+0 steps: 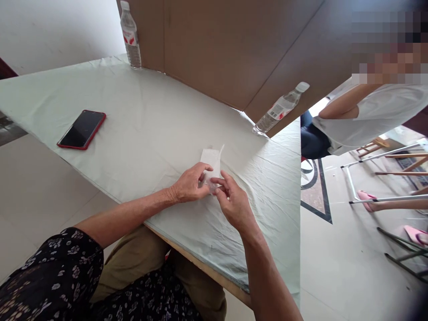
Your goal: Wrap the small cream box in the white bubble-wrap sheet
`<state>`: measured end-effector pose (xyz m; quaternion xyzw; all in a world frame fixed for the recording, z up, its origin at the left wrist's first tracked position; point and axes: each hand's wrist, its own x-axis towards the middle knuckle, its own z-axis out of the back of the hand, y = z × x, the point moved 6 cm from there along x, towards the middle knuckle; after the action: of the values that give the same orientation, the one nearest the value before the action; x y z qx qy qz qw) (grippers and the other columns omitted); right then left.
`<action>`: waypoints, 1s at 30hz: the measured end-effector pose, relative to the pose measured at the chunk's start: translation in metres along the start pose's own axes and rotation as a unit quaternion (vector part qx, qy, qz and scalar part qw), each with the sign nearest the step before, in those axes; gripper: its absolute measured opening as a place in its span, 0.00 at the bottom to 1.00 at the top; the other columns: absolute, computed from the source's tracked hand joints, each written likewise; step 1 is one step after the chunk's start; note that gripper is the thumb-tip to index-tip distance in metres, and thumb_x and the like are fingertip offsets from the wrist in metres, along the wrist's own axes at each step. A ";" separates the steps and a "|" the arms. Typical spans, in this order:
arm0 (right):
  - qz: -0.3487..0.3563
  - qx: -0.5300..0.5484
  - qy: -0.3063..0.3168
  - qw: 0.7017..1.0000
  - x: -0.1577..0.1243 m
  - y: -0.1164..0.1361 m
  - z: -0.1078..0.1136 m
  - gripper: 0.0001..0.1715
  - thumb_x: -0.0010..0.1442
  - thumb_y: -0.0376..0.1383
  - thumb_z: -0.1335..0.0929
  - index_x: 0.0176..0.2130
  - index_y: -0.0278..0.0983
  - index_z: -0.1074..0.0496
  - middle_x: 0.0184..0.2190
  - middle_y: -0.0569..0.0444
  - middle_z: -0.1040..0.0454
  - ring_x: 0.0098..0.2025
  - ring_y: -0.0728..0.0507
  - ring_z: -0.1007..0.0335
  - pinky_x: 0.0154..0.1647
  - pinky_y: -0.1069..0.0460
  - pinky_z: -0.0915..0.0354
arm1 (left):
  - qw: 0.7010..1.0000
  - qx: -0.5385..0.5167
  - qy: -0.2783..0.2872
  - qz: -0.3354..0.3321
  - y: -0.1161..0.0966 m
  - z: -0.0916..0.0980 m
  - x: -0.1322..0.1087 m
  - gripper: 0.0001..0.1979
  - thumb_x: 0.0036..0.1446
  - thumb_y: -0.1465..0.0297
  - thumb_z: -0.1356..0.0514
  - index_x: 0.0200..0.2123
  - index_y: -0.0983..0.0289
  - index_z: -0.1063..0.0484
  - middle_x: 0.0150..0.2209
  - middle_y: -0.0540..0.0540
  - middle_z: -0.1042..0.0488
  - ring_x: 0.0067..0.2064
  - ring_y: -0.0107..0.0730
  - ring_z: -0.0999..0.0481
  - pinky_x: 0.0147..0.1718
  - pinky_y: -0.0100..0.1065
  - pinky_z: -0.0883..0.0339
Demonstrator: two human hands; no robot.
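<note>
While the cloth-covered table [140, 133] spreads beyond your fingers, the white paper [211, 159] lies just past them; it looks light, thin, easily creased. Your left hand [190, 183] and right hand [235, 204] pinch its near edge, fingertips closed; grip it gently by that edge.

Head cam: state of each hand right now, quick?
Left hand: closed, fingers gripping the near end of the white paper.
Right hand: thumb and fingertips pinched on the same white paper.
</note>
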<state>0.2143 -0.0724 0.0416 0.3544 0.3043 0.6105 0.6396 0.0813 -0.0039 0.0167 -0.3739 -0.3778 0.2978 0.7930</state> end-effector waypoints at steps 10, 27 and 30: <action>0.060 -0.145 0.051 0.986 0.011 0.007 0.004 0.33 0.61 0.30 0.41 0.64 0.37 0.38 0.51 0.46 0.19 0.40 0.40 0.21 0.46 0.41 0.28 | 0.997 0.053 -0.061 -0.013 -0.007 -0.007 0.002 0.04 0.55 0.73 0.41 0.35 0.62 0.33 0.37 0.51 0.30 0.31 0.27 0.33 0.31 0.31 0.35; 0.043 -0.026 -0.019 0.999 0.059 -0.035 0.013 0.24 0.58 0.38 0.34 0.54 0.36 0.27 0.38 0.50 0.18 0.33 0.45 0.28 0.36 0.49 0.34 | 0.980 0.188 -0.023 -0.063 -0.016 -0.012 0.001 0.22 0.55 0.77 0.44 0.53 0.60 0.29 0.60 0.58 0.30 0.40 0.29 0.21 0.37 0.31 0.26; 0.044 -0.026 -0.010 0.999 0.063 -0.036 0.011 0.24 0.57 0.38 0.34 0.53 0.37 0.27 0.36 0.50 0.18 0.33 0.45 0.27 0.37 0.48 0.33 | 0.972 0.214 -0.003 -0.099 -0.018 -0.013 0.002 0.19 0.55 0.77 0.45 0.49 0.60 0.26 0.57 0.57 0.26 0.50 0.35 0.21 0.43 0.33 0.26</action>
<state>0.2482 -0.0105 0.0207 0.3568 0.2656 0.6420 0.6245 0.0972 -0.0170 0.0268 -0.1549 -0.3427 0.2929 0.8791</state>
